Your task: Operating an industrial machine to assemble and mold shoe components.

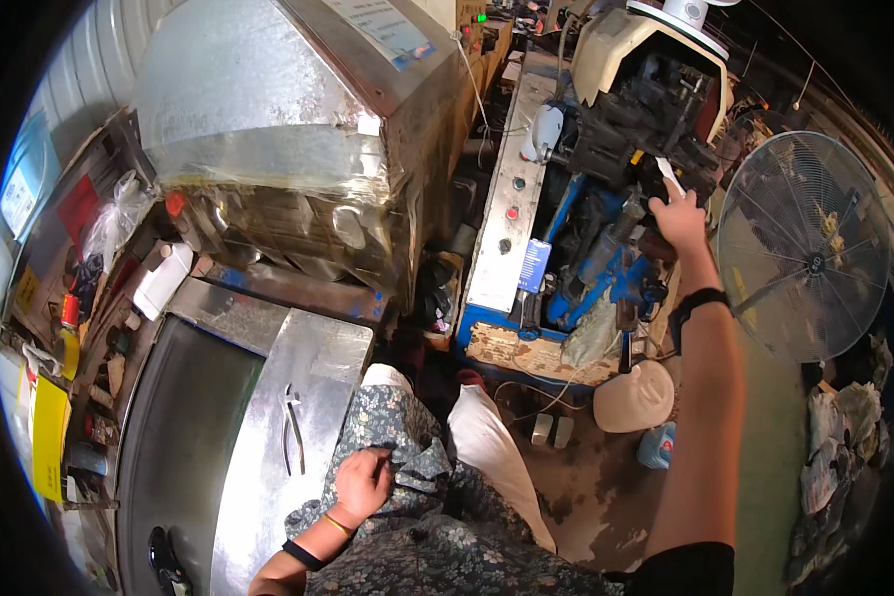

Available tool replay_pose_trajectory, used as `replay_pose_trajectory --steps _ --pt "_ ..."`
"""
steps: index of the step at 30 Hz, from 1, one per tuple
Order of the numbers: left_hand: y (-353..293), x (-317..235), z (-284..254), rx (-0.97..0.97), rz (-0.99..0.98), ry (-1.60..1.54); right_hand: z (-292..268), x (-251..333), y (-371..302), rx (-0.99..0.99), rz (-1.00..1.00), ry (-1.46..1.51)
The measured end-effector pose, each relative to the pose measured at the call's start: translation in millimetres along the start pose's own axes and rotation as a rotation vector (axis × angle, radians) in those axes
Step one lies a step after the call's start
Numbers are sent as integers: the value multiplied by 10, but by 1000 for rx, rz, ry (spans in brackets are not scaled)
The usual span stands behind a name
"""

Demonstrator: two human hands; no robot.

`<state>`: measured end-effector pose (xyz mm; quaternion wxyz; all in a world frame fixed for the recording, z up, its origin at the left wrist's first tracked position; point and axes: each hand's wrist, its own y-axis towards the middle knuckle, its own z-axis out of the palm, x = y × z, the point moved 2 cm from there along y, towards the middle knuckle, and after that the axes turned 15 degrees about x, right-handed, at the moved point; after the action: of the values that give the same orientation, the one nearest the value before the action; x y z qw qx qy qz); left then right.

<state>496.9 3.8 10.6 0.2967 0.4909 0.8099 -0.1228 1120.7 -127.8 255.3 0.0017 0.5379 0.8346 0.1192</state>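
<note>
My right hand (679,217) reaches forward to a dark, greasy machine head (641,119). Its fingers pinch a small white strip-like piece (669,174), whose far end lies close to the dark metal parts. What exactly this piece is cannot be made out. On my lap, my left hand (362,484) rests curled against a dark floral apron (382,422). Its fingertips are turned under, so whether they grip anything is hidden. Left of it, a pair of slim metal pliers or tongs (292,432) lies on a shiny metal surface (268,497).
A control panel with buttons (497,238) runs beside the machine. A large caged fan (810,248) stands at right. Below the machine are a beige plastic jug (634,397) and a blue container (657,446). A big metal housing (268,109) fills the upper left, near cluttered shelves (104,387).
</note>
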Motion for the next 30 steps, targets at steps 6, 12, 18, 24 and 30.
replay_pose_trajectory --steps 6,12,18,24,30 --pt "8 24 24 -37 46 -14 -55 117 -504 95 -6 -24" --pt "-10 -66 -19 -29 72 -50 164 -204 -748 -164 36 451" --pt "-91 211 91 247 -154 -737 316 369 -1710 -505 -387 441" --pt "688 -392 -477 167 124 -769 390 1424 -3291 -284 -733 894" --pt "1071 -451 -800 -207 -85 -1899 511 2126 -4509 227 -1062 825"
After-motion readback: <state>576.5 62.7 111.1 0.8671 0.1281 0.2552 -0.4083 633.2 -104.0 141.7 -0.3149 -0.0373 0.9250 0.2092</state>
